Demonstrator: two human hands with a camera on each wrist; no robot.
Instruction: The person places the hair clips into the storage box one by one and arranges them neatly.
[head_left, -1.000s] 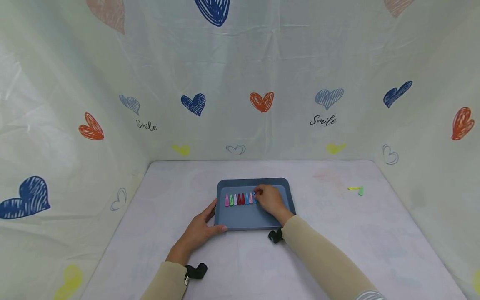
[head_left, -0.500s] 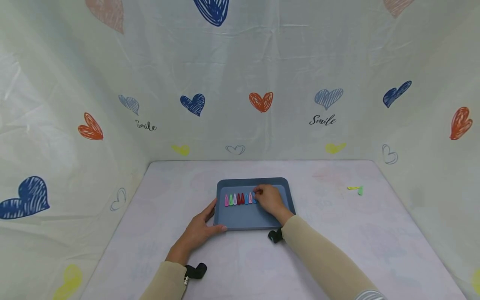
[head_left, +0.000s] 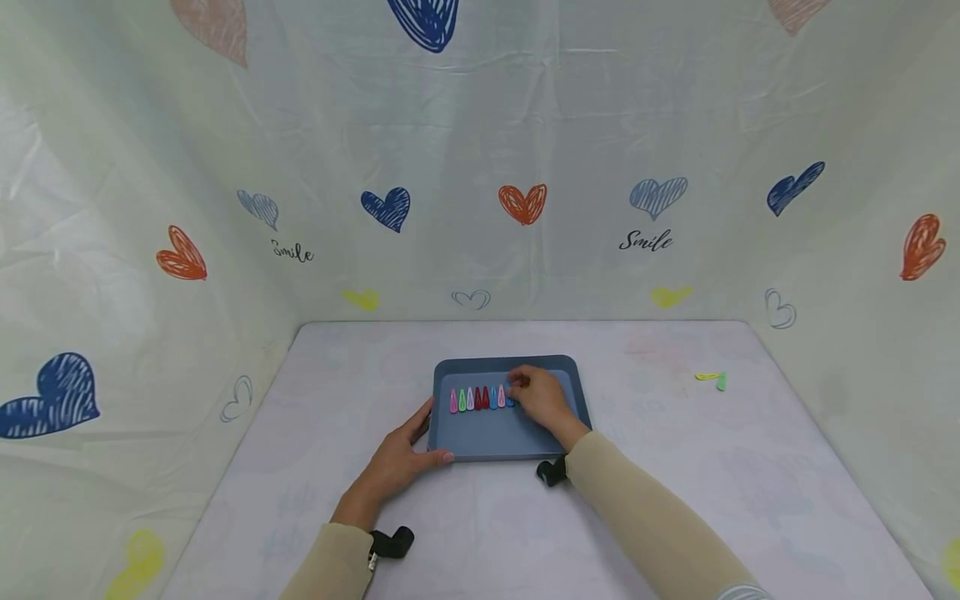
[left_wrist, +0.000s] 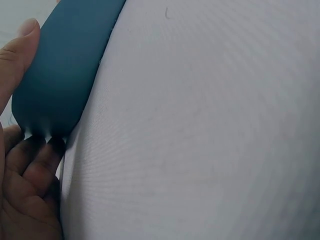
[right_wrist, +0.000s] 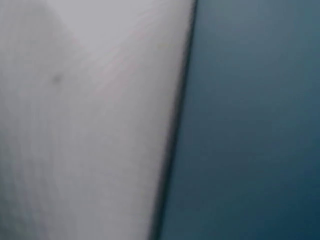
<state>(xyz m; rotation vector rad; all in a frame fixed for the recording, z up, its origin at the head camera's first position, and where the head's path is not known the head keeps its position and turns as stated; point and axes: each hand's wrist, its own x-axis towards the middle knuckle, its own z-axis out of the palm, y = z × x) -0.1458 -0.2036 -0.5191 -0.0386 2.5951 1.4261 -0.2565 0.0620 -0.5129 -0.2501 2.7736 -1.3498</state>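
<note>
A blue-grey tray [head_left: 487, 437] lies on the table. My left hand [head_left: 399, 462] holds its near left corner, thumb on the front side and fingers along the left side. In the left wrist view, the fingertips [left_wrist: 42, 150] touch the tray's outer wall [left_wrist: 62, 75]. Inside the tray, several snap hair clips stand side by side in a row: pink, green, pale, red, blue and pink ones. At the row's right end, a blue hair clip [head_left: 511, 402] is partly covered by my right hand [head_left: 542, 398], whose thumb and index finger look slightly apart over it.
A yellow hair clip [head_left: 707, 377] and a green hair clip [head_left: 722, 382] lie on the table [head_left: 675, 483] to the right of the tray. Behind the table hangs a pale curtain [head_left: 570, 275] printed with hearts. The right wrist view shows only tray side and tabletop.
The index finger of my right hand has risen slightly from the blue hair clip, and more of the clip's lower end shows. The left hand and tray stay where they were.
</note>
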